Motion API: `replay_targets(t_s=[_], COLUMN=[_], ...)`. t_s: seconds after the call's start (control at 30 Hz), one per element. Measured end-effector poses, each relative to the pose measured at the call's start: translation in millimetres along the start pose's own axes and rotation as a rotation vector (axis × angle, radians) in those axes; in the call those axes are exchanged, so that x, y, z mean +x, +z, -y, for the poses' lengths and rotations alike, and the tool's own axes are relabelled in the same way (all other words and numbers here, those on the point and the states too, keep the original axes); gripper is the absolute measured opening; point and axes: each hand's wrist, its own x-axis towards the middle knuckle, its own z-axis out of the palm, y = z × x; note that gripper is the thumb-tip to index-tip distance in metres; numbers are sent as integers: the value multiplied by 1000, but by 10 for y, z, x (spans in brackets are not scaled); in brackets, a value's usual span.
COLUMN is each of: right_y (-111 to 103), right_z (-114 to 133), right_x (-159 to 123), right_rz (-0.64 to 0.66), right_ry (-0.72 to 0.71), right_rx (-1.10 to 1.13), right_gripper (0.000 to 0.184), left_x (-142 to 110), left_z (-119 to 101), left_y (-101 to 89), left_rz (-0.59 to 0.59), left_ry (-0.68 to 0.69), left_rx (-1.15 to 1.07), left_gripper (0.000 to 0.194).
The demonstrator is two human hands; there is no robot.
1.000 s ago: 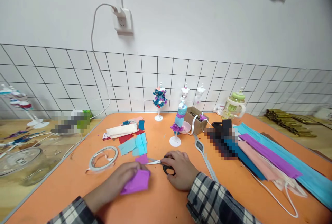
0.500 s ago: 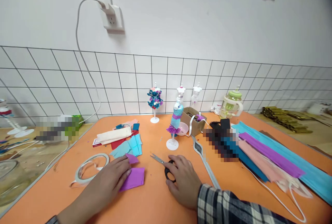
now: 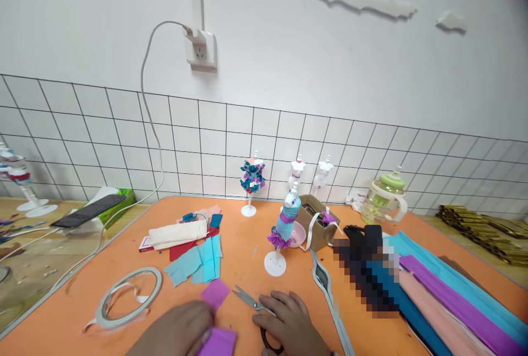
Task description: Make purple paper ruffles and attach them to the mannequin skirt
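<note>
Low in the head view, my left hand [image 3: 181, 329] is slightly blurred, its fingers curled at the edge of a folded purple sheet [image 3: 219, 343]. A smaller purple piece [image 3: 215, 294] lies flat just beyond its fingertips. My right hand [image 3: 291, 323] is closed over the black handles of a pair of scissors [image 3: 249, 299]. The blades lie slightly parted, pointing up and left toward the small purple piece. Behind the scissors stands a small dress form [image 3: 289, 218], wrapped in light blue and purple with a purple ruffle. It leans in view on its round white base.
A roll of double-sided tape [image 3: 155, 284] lies at left, near light blue pieces [image 3: 212, 259] and a cream folded cloth [image 3: 177, 234]. A flower-covered dress form [image 3: 252, 177] and a cardboard box [image 3: 324, 232] stand behind. Coloured strips [image 3: 449, 284] and a grey zipper-like strip [image 3: 330, 295] lie right.
The camera view has tilted up and turned, so the table sits lower. My left hand has drawn back, uncovering more of the small purple piece. My right hand stays at the scissors.
</note>
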Motion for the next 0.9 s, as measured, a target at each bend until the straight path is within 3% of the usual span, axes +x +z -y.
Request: replay_targets(t_s=[0.13, 0.27, 0.37, 0.53, 0.63, 0.73, 0.9], right_y=[-100, -226, -264, -227, -206, -205, -201], right_z=[105, 301, 391, 504, 730, 1018, 1205], right_x=[-57, -126, -152, -104, -6, 95, 135], right_rz=[-15, -117, -303, -765, -742, -639, -605], right_ry=[14, 61, 66, -160, -336, -302, -281], right_rx=[36, 50, -4, -115, -163, -125, -65], right_gripper=[55, 49, 38, 51, 54, 65, 34], left_x=[94, 168, 196, 287, 309, 280, 184], left_z=[102, -127, -243, -167, -201, -306, -383], left_y=[14, -4, -70, -137, -115, -101, -91], left_rz=[-155, -225, -222, -74, -69, -92, -93], left_ry=[-49, -61, -76, -226, -246, -224, -275], left_rx=[114, 40, -55, -231, -265, -333, -740], left_gripper=[23, 24, 24, 33, 34, 33, 34])
